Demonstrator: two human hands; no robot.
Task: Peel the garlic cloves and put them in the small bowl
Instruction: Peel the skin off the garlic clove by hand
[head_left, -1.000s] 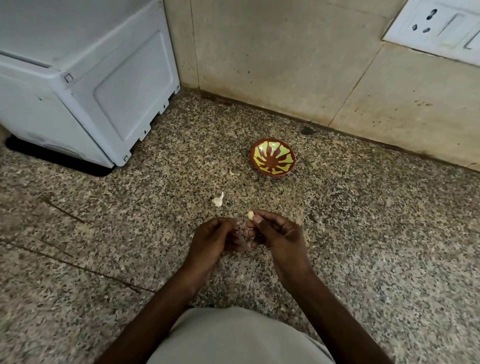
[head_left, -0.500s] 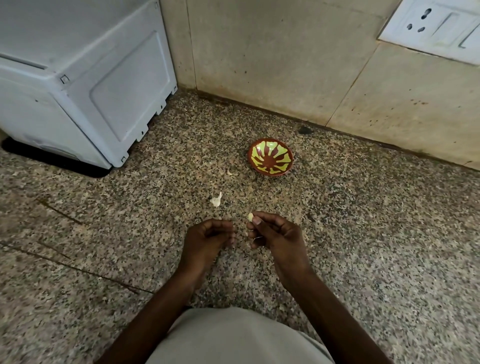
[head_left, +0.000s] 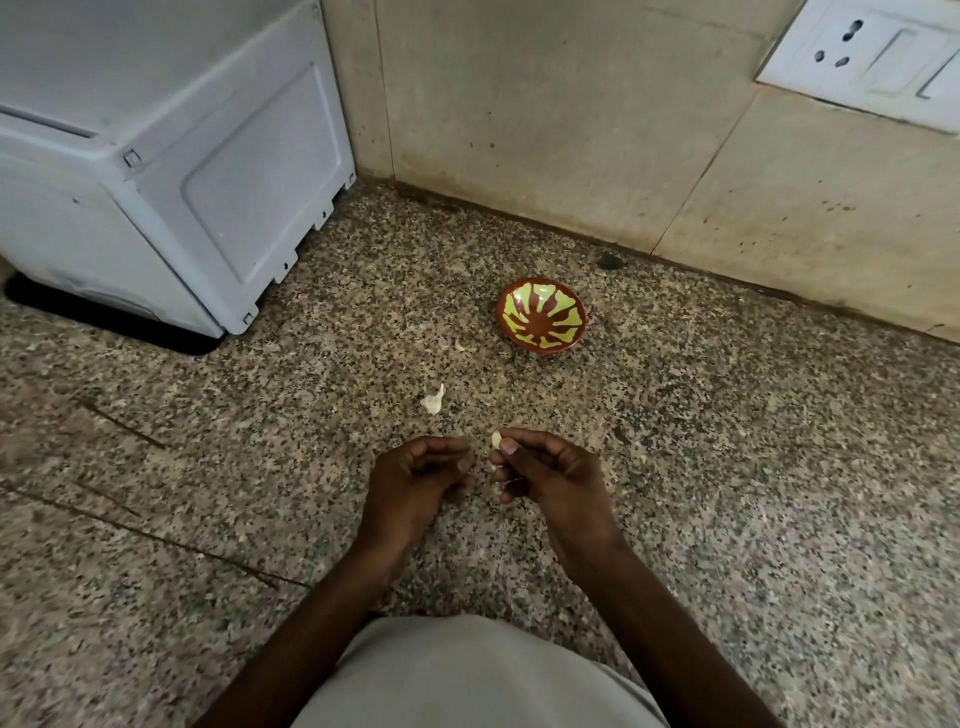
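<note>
My right hand (head_left: 545, 470) pinches a small pale garlic clove (head_left: 496, 439) between thumb and forefinger, low over the speckled counter. My left hand (head_left: 415, 473) hovers just to its left, fingers loosely curled; I cannot see anything held in it. The small brown bowl (head_left: 542, 321) with a yellow-green pattern sits farther back and a little right of both hands, with nothing visible inside. A bit of white garlic skin (head_left: 433, 401) lies on the counter between my left hand and the bowl. A smaller scrap (head_left: 459, 345) lies left of the bowl.
A large white appliance (head_left: 171, 156) stands at the back left on the granite counter (head_left: 753, 493). The tiled wall (head_left: 571, 130) runs behind the bowl, with a white socket plate (head_left: 872, 57) at the top right. A dark spot (head_left: 609, 262) sits by the wall.
My hands have drawn apart: the left hand has pulled back from the clove, which stays pinched in my right hand. The bowl and the skin have not moved.
</note>
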